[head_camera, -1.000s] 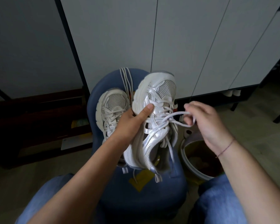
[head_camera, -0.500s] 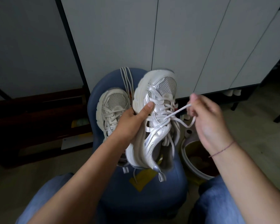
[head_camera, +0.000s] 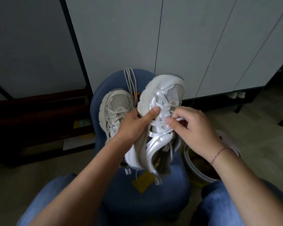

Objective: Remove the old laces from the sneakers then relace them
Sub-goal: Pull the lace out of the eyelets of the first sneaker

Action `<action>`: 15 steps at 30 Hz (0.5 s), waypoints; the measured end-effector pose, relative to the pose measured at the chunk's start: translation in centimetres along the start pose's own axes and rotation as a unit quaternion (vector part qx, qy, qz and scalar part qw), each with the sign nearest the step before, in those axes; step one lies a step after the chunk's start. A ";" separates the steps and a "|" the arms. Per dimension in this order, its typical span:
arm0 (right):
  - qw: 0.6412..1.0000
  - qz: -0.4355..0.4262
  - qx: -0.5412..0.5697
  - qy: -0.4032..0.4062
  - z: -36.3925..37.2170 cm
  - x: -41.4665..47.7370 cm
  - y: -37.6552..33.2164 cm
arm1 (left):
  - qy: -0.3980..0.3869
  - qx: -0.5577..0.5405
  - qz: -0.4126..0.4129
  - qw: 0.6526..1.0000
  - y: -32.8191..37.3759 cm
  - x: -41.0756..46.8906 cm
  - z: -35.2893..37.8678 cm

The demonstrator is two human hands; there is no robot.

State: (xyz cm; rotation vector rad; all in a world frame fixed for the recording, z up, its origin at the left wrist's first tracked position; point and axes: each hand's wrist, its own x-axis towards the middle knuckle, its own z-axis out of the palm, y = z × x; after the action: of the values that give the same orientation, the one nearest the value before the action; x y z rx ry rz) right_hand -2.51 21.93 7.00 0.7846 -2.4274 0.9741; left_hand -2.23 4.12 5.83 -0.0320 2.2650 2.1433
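Observation:
My left hand (head_camera: 134, 123) grips a white and silver sneaker (head_camera: 160, 115) by its side and holds it up, toe pointing away, thumb across the upper. My right hand (head_camera: 189, 128) is against the sneaker's lacing, and its fingertips pinch a white lace (head_camera: 178, 119) close to the eyelets. A second white sneaker (head_camera: 113, 111) lies on the blue stool (head_camera: 145, 193) to the left, still laced. Loose white laces (head_camera: 129, 82) hang over the stool's far edge.
A white bucket (head_camera: 196, 170) stands on the floor right of the stool. My knees in blue jeans frame the stool at the bottom. White cabinet doors (head_camera: 186, 38) rise behind, and a dark low shelf (head_camera: 31, 119) is at the left.
My right hand, which held the lace pulled out to the right, has moved left and down onto the sneaker's lacing. My left hand keeps the same grip.

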 end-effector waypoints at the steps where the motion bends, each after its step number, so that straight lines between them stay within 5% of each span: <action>1: 0.995 0.040 0.088 -0.007 0.1 0.0 0.0 | -0.001 -0.004 -0.001 1.000 0.0 0.0 0.0; 3: 0.940 0.131 0.312 0.029 -0.4 0.4 -0.3 | 0.000 -0.021 -0.011 1.000 0.1 0.0 0.0; 7: 0.754 0.217 0.600 0.158 -2.5 0.9 0.7 | 0.003 -0.041 -0.023 0.999 0.3 0.0 -0.1; 8: 0.753 0.226 0.598 0.156 -2.7 1.0 1.0 | 0.001 -0.038 -0.025 0.999 0.3 0.0 0.0; 12: 0.951 0.180 0.249 0.014 -2.0 0.1 1.6 | -0.009 -0.020 -0.020 1.000 0.0 0.1 -0.1; 15: 0.976 0.114 0.173 -0.068 -1.5 -0.3 0.9 | -0.009 -0.019 -0.017 1.000 0.0 0.1 -0.3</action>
State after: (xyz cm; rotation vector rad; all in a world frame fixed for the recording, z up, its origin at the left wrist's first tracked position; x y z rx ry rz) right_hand -2.62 23.63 7.37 0.7125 -2.5401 1.5092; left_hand -2.33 3.86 5.83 -0.0505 2.1967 2.1618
